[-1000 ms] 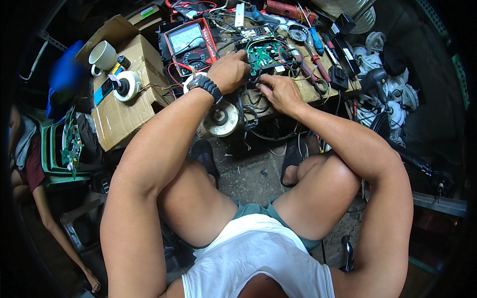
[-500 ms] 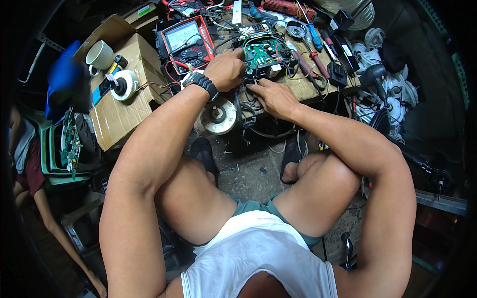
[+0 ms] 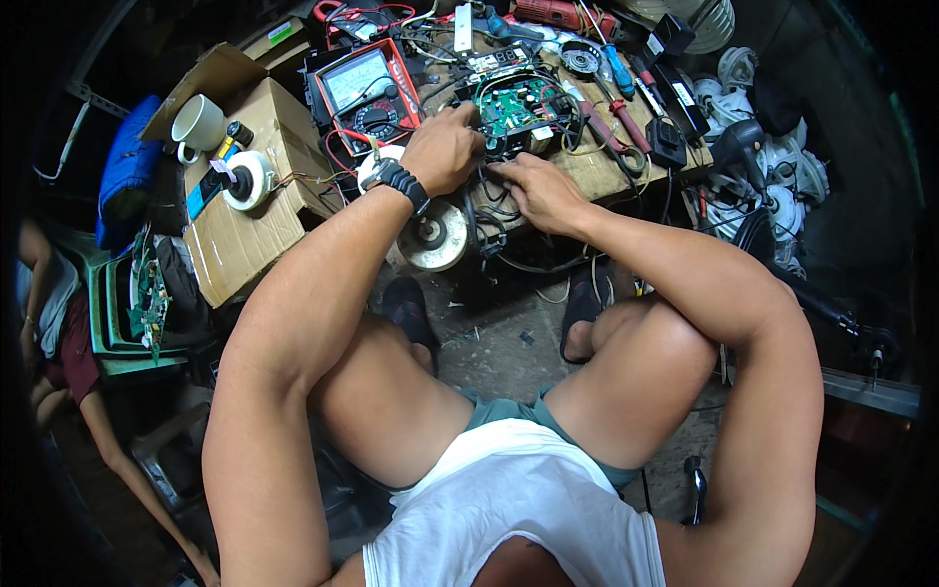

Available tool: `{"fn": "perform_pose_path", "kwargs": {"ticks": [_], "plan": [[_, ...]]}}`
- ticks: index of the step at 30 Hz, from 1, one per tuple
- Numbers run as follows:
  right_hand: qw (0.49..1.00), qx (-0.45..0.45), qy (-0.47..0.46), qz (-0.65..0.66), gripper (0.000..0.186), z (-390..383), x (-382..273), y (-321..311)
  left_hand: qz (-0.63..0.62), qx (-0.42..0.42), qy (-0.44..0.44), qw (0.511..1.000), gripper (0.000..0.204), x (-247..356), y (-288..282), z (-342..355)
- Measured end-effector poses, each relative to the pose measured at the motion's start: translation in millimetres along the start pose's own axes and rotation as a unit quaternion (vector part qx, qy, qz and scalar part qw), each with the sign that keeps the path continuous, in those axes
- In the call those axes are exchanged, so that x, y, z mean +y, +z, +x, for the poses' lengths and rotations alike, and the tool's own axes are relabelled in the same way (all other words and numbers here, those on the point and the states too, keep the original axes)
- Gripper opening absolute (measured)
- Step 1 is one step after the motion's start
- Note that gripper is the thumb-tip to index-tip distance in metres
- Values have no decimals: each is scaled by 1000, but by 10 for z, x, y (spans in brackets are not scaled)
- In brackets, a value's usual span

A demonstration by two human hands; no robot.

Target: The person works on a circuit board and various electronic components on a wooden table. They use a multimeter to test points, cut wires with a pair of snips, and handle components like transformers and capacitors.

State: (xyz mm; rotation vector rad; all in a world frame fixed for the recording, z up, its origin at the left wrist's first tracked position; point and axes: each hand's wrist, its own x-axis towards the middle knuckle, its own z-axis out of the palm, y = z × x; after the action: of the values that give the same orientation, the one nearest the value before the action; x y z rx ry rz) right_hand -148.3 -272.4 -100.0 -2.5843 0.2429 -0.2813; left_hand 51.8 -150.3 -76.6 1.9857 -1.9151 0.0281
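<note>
A green circuit board (image 3: 514, 106) in a dark frame, with wires and a small display part, sits at the front of the workbench. At its left edge my left hand (image 3: 445, 149), wearing a dark watch, is closed; its fingertips are hidden behind the hand. My right hand (image 3: 540, 192) is at the board's front edge, fingers curled together near dark cables (image 3: 492, 201). Whatever either hand pinches is too small or hidden to make out. Below my left wrist is a round motor-like part (image 3: 432, 236) with a pale disc and central shaft.
A red-framed analog multimeter (image 3: 370, 88) lies left of the board. On a cardboard box (image 3: 245, 240) stand a white mug (image 3: 199, 123) and a small motor (image 3: 250, 180). Screwdrivers (image 3: 622, 117) and black adapters (image 3: 667, 144) crowd the right. Another person's arm (image 3: 137, 470) is at far left.
The whole view has shifted slightly. Both hands stay at nearly the same spots by the board, with only small movement.
</note>
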Motion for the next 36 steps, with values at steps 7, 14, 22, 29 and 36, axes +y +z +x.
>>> {"fn": "perform_pose_path", "kwargs": {"ticks": [7, 14, 22, 29, 36], "plan": [[999, 27, 21, 3, 39, -147, 43, -55, -46, 5, -12, 999, 19, 55, 52, 51], [995, -47, 40, -73, 30, -32, -10, -37, -49, 2, -29, 998, 25, 121, 90, 143], [995, -71, 53, -40, 32, -28, -127, -195, -72, -21, -20, 997, 23, 23, 15, 158], [991, -12, 128, 45, 34, -91, -115, -161, -71, -18, -13, 997, 22, 39, 17, 152], [998, -26, 48, -25, 26, -104, -32, -80, -85, 5, -11, 996, 22, 75, 29, 162]]}}
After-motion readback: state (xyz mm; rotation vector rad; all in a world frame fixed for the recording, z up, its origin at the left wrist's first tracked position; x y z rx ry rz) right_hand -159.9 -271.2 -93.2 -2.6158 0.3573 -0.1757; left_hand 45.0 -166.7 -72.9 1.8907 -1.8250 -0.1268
